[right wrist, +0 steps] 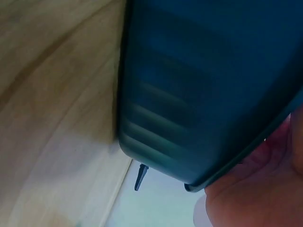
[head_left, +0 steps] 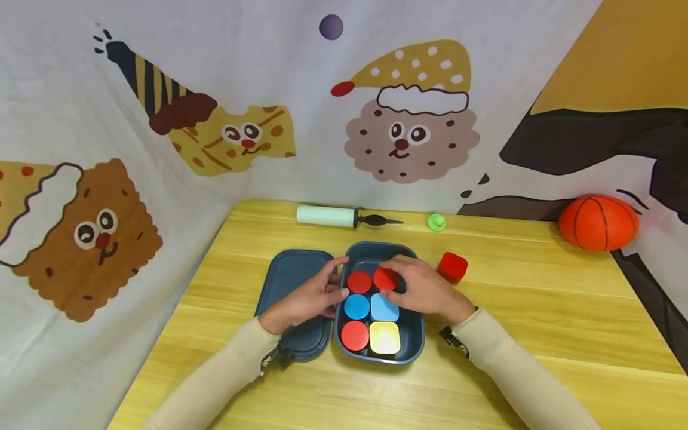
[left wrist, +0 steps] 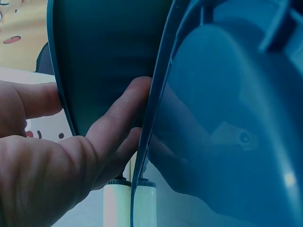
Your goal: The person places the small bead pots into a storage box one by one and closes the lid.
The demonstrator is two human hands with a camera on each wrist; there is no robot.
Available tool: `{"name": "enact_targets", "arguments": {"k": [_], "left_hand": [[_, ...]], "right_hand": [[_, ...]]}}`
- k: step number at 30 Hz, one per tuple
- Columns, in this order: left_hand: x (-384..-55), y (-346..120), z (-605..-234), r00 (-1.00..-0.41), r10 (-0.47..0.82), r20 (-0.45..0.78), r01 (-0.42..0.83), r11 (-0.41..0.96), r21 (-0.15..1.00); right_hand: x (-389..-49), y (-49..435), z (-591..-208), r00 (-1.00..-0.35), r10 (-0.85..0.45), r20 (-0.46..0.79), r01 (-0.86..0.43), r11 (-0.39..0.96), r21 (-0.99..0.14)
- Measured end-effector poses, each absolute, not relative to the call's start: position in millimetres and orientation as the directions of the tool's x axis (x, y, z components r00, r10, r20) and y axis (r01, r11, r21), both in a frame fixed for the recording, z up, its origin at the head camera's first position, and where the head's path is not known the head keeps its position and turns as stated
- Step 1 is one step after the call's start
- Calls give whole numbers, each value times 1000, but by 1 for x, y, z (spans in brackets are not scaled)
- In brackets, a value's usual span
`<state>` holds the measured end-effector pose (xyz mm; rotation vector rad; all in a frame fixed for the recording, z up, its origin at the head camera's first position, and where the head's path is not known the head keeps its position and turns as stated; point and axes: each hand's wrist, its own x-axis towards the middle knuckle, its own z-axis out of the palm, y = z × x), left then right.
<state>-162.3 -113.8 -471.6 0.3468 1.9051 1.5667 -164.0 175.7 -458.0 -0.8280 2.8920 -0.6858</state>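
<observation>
A dark blue box point(head_left: 414, 346) holds several coloured blocks in two columns. On its left are a red round block point(head_left: 359, 282), a blue round block point(head_left: 356, 307) and another red round block point(head_left: 355, 335). A light blue square block point(head_left: 384, 308) and a yellow square block point(head_left: 384, 338) line its right column. Above these, my right hand point(head_left: 427, 285) pinches a red block point(head_left: 384, 278) between thumb and fingers, partly covering it. My left hand point(head_left: 309, 297) touches the box's left wall with extended fingers; the left wrist view shows fingertips against the outer wall point(left wrist: 104, 56).
A dark blue lid point(head_left: 292, 275) lies left of the box, partly under my left forearm. Right of the box stands a red square block point(head_left: 452, 267). Along the back are a pale green hand pump point(head_left: 328, 216), a green duck point(head_left: 436, 223) and an orange ball point(head_left: 599, 223).
</observation>
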Motion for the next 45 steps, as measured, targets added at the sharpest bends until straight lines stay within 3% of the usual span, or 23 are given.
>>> {"name": "enact_targets", "arguments": {"k": [12, 19, 29, 37, 45], "left_hand": [[-162, -113, -472, -766, 564, -308, -189, 261, 947], [-162, -112, -470, -762, 568, -310, -193, 257, 947], [-161, -112, -469, -759, 576, -302, -188, 250, 950], [-162, -113, -470, -761, 577, -296, -186, 244, 952], [-162, -113, -470, -760, 579, -295, -185, 242, 952]], "right_hand": [[-162, 174, -461, -820, -572, 33, -543, 758, -361], [-164, 178, -459, -824, -560, 88, -537, 722, -436], [-168, 204, -445, -871, -412, 269, -485, 625, -611], [-171, 234, -439, -932, -268, 243, -361, 643, -676], [-172, 270, -444, -967, -166, 195, -255, 703, -664]]}}
